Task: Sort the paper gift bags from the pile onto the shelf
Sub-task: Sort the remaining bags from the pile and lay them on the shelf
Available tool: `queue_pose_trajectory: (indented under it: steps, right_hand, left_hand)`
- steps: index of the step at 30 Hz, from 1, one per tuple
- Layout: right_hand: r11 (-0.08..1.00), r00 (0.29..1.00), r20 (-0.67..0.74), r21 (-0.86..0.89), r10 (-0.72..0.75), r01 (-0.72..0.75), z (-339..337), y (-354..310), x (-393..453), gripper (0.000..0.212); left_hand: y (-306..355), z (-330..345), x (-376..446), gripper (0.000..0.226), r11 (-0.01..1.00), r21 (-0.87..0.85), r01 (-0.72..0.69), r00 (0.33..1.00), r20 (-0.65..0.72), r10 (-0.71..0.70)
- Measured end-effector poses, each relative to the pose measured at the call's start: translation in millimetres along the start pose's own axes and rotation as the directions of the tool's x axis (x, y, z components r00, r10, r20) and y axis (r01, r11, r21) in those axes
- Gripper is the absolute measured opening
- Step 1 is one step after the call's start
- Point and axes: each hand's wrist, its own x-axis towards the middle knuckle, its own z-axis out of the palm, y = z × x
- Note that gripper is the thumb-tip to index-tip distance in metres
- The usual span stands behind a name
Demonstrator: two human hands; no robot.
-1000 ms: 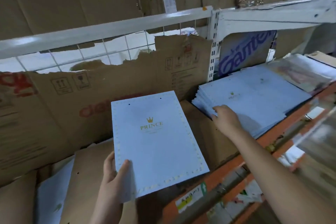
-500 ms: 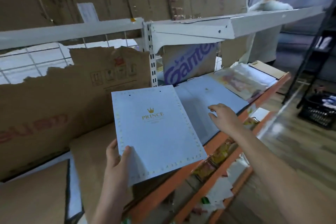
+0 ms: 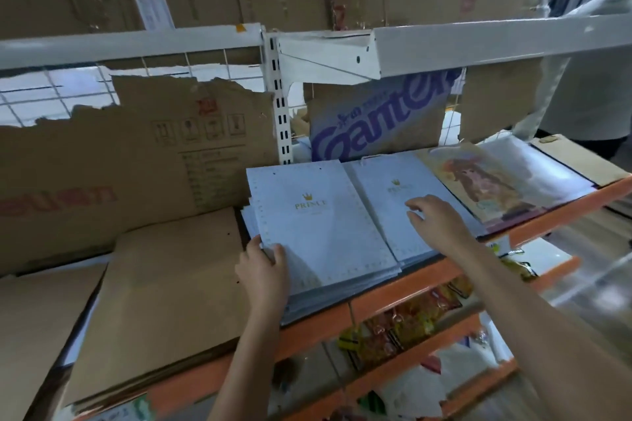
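Brown cardboard sheets: flat on the shelf, just left of the left hand.
Left hand: thumb and fingers pinching the near-left corner of the pale blue gift bag, which lies on its stack.
Second blue stack: under the right hand.
Right hand: fingers spread, loosely curved, fingertips on that stack.
Illustrated bags: right of the right hand.

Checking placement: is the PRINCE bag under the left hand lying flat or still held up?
Flat. The PRINCE bag lies face up on a stack on the shelf; the left hand holds its near corner.
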Motion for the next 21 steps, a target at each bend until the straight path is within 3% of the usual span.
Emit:
queue_pose_trajectory:
  steps: [2, 5, 11, 17, 21]
  right_hand:
    - [1.000, 1.000, 0.006, 0.026, -0.015, 0.015, 3, -3, 6, 0.037]
    - [0.997, 0.999, 0.013, 0.060, -0.049, 0.048, 8, -10, 11, 0.036]
    - [0.982, 0.985, -0.022, 0.082, -0.168, 0.170, 18, -50, 17, 0.035]
    - [0.928, 0.944, -0.034, 0.178, -0.327, 0.328, 44, -146, 9, 0.035]
    - [0.869, 0.895, 0.003, 0.238, -0.447, 0.433, 80, -228, -17, 0.035]
  left_hand:
    - [-1, 7, -4, 0.043, 0.992, 0.120, 0.022, 1.000, -0.011, -0.021]
    - [3, 9, -11, 0.049, 0.987, 0.162, 0.026, 1.000, -0.018, -0.023]
    - [4, -11, -5, 0.046, 0.990, 0.143, 0.001, 1.000, 0.025, -0.004]
    - [-28, -99, 13, 0.041, 0.938, 0.330, -0.103, 0.991, -0.044, 0.124]
    - [-74, -182, 27, 0.038, 0.876, 0.479, -0.053, 0.985, -0.120, 0.125]
